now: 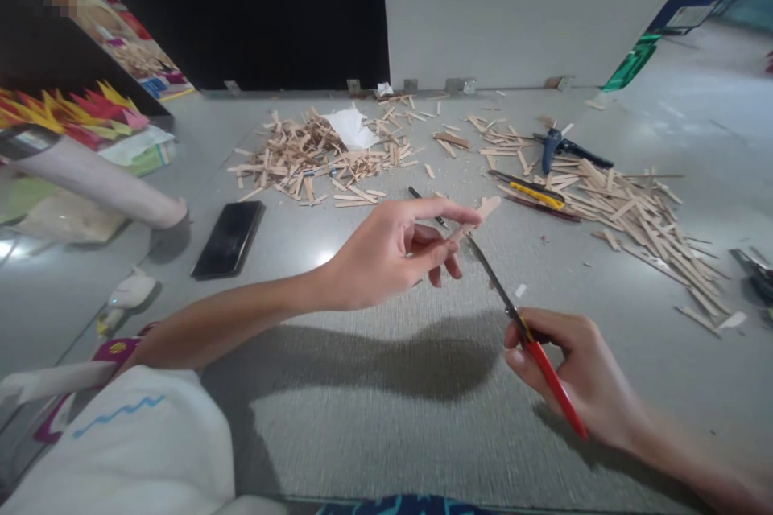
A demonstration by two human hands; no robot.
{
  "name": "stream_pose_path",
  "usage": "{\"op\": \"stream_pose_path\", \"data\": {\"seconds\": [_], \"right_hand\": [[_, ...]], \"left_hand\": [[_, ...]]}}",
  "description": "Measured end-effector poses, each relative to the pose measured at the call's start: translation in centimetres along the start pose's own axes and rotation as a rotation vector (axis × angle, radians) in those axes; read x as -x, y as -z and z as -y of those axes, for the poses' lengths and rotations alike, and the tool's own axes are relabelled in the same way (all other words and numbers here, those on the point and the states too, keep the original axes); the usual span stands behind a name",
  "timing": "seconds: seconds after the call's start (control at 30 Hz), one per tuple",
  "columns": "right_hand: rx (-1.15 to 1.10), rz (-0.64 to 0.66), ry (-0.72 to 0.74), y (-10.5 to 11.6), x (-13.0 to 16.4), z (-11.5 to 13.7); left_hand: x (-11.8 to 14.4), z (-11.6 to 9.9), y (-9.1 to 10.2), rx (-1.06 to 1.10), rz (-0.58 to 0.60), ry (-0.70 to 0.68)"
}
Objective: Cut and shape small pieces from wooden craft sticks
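Between the thumb and fingertips of my left hand [392,249] is a flat wooden craft stick [488,209], its rounded end poking out past the index finger. My right hand [585,378] grips a pair of scissors [555,386] with red handles. The blades point up and to the left, and their tip is close to the stick near my left fingers; I cannot tell if it touches. Both hands are raised above the grey table [374,442]. Behind my left hand lies a dark pen [415,193], partly covered by it.
Cut stick pieces [290,153] are heaped at the back, with a crumpled white tissue [350,129]. Longer sticks [646,217] spread on the right beside a yellow cutter knife [537,193] and a dark blue tool [552,149]. A phone [229,240] and a cardboard tube [114,177] lie left.
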State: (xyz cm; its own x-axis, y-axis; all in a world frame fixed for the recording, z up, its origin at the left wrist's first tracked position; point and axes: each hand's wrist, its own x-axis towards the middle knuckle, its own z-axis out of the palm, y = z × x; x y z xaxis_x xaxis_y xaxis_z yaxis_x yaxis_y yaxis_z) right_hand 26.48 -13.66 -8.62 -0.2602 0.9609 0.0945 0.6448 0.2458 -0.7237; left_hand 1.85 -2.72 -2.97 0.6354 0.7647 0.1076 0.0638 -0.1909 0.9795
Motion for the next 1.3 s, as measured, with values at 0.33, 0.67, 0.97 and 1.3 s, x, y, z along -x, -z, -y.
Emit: {"op": "stream_pose_path", "data": {"seconds": [0.33,0.67,0.97,1.3], "right_hand": [[-0.049,0.017,-0.039,0.06,0.13,-0.1],[-0.04,0.013,-0.003,-0.74,0.41,-0.67],[-0.014,-0.027,0.059,-0.68,0.59,-0.64],[-0.021,-0.031,0.06,-0.78,0.58,-0.78]], "left_hand": [[0.13,-0.22,0.01,-0.044,-0.021,0.022],[0.59,-0.46,0.33,-0.063,0.009,0.033],[0.84,-0.24,0.0,-0.058,0.035,-0.032],[0.96,-0.41,0.04,-0.066,0.014,-0.047]]}}
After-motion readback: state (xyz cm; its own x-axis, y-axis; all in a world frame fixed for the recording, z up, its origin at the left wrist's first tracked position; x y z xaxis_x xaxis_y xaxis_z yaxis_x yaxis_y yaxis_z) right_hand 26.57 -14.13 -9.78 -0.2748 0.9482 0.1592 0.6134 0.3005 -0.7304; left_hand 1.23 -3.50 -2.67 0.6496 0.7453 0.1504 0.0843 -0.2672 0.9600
